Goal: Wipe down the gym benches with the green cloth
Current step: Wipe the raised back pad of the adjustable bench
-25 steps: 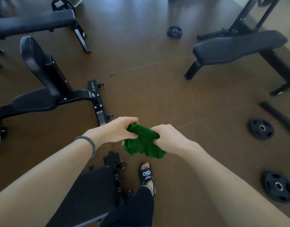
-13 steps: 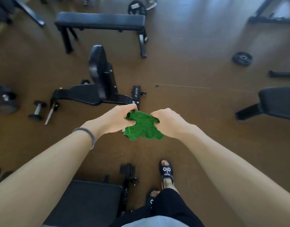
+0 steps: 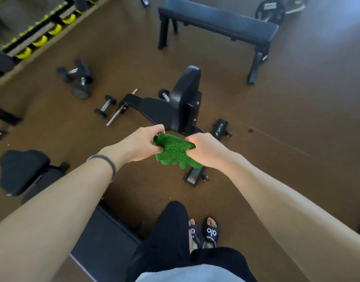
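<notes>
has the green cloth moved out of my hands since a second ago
No. The green cloth stays gripped between the left hand and right hand; only the view swung.

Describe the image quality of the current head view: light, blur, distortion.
Head view: daylight washes in from the top right, bleaching the floor bluish there; the green cloth, gripped between the left hand and right hand, is sharp at centre; the dumbbell rack and the left edge smear; wide-angle distortion bows the flat bench and stretches the forearms.
</notes>
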`<state>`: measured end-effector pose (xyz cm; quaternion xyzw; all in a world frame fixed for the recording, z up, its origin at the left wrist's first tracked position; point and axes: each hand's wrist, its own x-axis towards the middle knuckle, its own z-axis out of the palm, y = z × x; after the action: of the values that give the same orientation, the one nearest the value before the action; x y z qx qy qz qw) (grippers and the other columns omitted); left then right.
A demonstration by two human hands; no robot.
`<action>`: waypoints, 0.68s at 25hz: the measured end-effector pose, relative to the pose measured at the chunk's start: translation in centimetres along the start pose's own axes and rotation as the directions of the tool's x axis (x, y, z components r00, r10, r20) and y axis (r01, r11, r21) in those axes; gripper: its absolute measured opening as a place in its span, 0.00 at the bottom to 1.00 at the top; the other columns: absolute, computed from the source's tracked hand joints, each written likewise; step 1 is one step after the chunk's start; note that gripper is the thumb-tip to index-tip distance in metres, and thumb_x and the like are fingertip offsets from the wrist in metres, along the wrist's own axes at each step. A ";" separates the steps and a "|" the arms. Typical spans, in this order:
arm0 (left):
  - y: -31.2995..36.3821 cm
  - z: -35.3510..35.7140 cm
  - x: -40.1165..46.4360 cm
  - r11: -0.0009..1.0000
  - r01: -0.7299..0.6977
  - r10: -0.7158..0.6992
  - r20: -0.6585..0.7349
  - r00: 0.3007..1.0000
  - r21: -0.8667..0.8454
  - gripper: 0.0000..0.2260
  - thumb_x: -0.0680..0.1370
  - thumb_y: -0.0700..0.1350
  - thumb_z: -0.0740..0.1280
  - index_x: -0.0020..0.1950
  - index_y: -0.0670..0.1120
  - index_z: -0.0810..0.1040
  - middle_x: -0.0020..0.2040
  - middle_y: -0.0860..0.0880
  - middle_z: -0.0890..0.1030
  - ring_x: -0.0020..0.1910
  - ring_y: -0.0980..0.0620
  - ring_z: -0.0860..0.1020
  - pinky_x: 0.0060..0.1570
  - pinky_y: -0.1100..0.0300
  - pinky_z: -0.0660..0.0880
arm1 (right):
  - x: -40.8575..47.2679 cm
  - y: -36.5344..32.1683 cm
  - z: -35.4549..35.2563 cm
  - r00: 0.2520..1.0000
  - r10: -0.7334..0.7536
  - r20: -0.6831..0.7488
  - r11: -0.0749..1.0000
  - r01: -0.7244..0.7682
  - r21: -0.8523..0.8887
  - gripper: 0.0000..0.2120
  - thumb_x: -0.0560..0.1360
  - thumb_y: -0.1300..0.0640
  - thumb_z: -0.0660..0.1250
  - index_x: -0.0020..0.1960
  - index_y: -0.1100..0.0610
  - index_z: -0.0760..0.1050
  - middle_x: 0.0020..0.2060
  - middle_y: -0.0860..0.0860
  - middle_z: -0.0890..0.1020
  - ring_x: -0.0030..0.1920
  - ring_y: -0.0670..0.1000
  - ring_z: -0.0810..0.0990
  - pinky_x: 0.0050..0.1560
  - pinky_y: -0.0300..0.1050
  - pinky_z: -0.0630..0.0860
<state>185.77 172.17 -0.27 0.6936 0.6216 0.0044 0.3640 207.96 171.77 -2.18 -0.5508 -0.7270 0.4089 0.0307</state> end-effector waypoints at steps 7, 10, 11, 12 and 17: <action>-6.9 -5.6 6.2 0.993 0.106 -0.106 0.000 0.994 -0.045 0.09 0.76 0.41 0.71 0.47 0.50 0.71 0.43 0.43 0.81 0.38 0.49 0.73 0.41 0.52 0.72 | 10.9 -3.1 -0.5 0.993 -0.065 0.095 0.997 0.059 0.059 0.11 0.79 0.61 0.64 0.56 0.52 0.82 0.42 0.48 0.84 0.42 0.50 0.84 0.42 0.46 0.80; -11.3 -8.2 10.4 0.992 0.116 -0.113 0.060 0.992 -0.051 0.09 0.76 0.41 0.71 0.46 0.51 0.71 0.42 0.44 0.81 0.39 0.48 0.75 0.42 0.50 0.74 | 16.7 -4.6 0.8 0.994 -0.041 0.097 0.998 0.036 0.055 0.12 0.81 0.60 0.63 0.60 0.53 0.82 0.45 0.49 0.85 0.43 0.49 0.83 0.40 0.42 0.78; -13.3 -9.3 12.4 0.992 0.112 -0.107 0.070 0.992 -0.063 0.09 0.76 0.41 0.71 0.46 0.51 0.71 0.42 0.45 0.81 0.39 0.48 0.75 0.42 0.51 0.74 | 19.3 -5.3 1.4 0.996 -0.024 0.088 0.998 0.019 0.053 0.13 0.81 0.60 0.63 0.61 0.53 0.81 0.45 0.49 0.84 0.44 0.49 0.83 0.40 0.42 0.77; -15.2 -10.2 14.4 0.992 0.108 -0.102 0.079 0.992 -0.072 0.09 0.77 0.41 0.70 0.46 0.50 0.71 0.41 0.45 0.81 0.38 0.49 0.75 0.41 0.51 0.74 | 21.8 -5.9 2.0 0.998 0.003 0.067 0.999 -0.006 0.049 0.13 0.81 0.60 0.63 0.62 0.53 0.81 0.45 0.49 0.84 0.44 0.50 0.83 0.41 0.42 0.76; -23.2 -14.7 24.5 0.999 0.030 -0.023 0.184 0.983 -0.035 0.08 0.80 0.43 0.69 0.47 0.52 0.71 0.40 0.48 0.82 0.38 0.47 0.78 0.38 0.51 0.75 | 33.5 -8.6 5.2 0.974 0.227 -0.027 0.973 -0.225 0.054 0.15 0.83 0.59 0.62 0.68 0.51 0.78 0.50 0.52 0.85 0.46 0.55 0.83 0.48 0.50 0.82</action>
<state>164.67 199.79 -12.23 0.6757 0.5945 -0.0528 0.4327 185.59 195.97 -13.82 -0.6357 -0.6484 0.4187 0.0096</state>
